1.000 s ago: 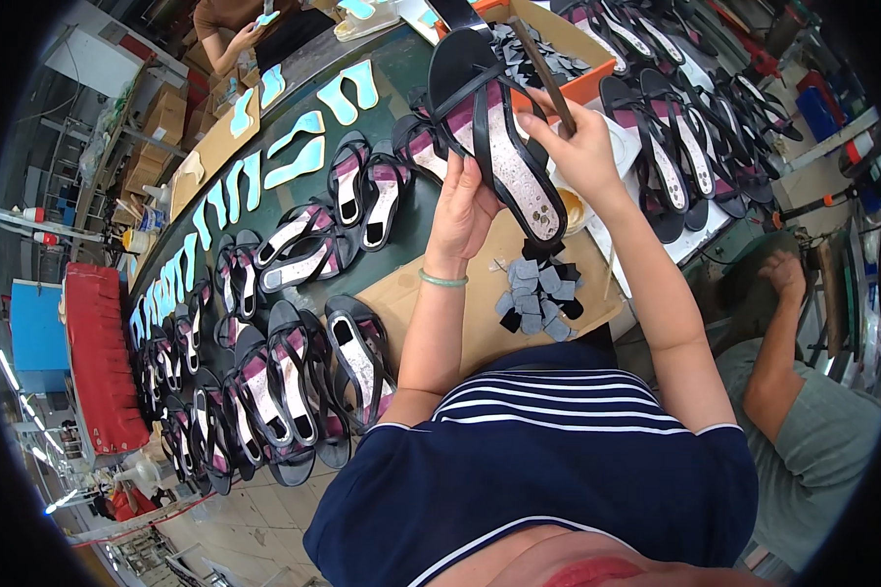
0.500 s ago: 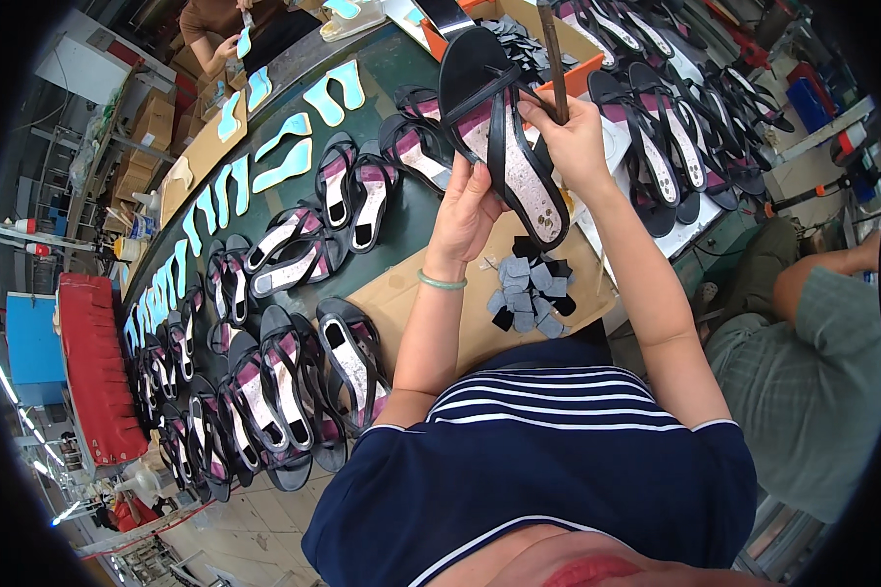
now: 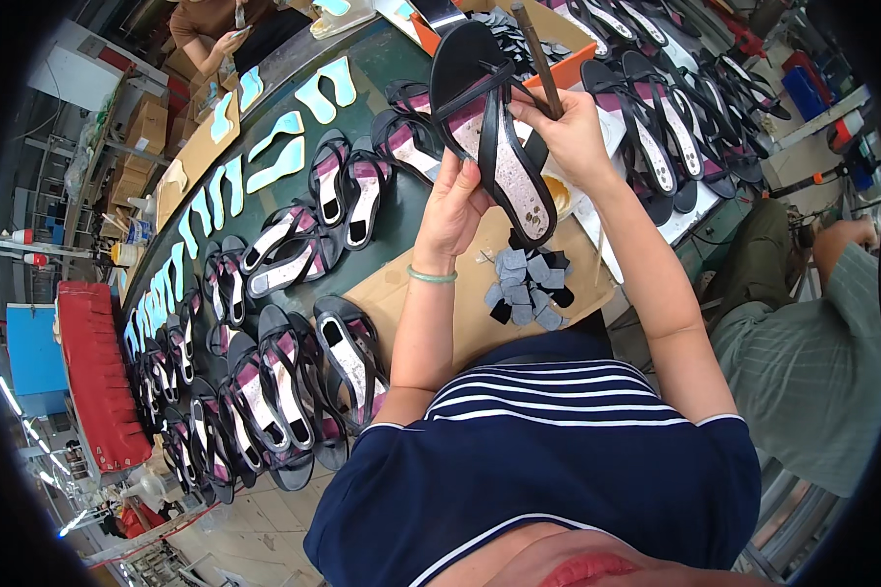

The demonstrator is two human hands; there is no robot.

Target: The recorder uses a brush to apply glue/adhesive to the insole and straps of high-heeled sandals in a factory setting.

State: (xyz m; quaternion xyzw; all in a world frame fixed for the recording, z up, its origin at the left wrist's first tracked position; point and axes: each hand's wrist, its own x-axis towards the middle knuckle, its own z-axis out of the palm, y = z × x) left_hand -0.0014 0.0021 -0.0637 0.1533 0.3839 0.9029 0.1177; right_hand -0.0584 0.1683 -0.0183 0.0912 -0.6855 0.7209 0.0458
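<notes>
A black strappy sandal [image 3: 512, 181] with a pale, spotted insole and purple lining is raised over the bench, its toe end pointing away from me. My left hand [image 3: 453, 205] is closed on its left side, thumb on top and the other fingers mostly hidden behind. On the far side of the straps, my right hand [image 3: 570, 142] is closed round a brown stick [image 3: 536, 57], which stands up out of the grip; its lower end is hidden. The right fingertips touch the sandal's strap. Beneath lies a pile of small grey and black squares [image 3: 531, 284] on brown cardboard [image 3: 401, 289].
Rows of sandals [image 3: 279, 377] fill the left of the green bench [image 3: 362, 88]; more sandals [image 3: 656, 137] lie at the right. Pale blue-edged insole pieces [image 3: 279, 152] line the far edge. An orange-edged box [image 3: 573, 67] holds more squares. Co-workers sit opposite and at right.
The sandal and both my hands have shifted slightly left in the picture, the grip unchanged. The co-worker opposite has brought their hands together, and the person at right has moved an arm.
</notes>
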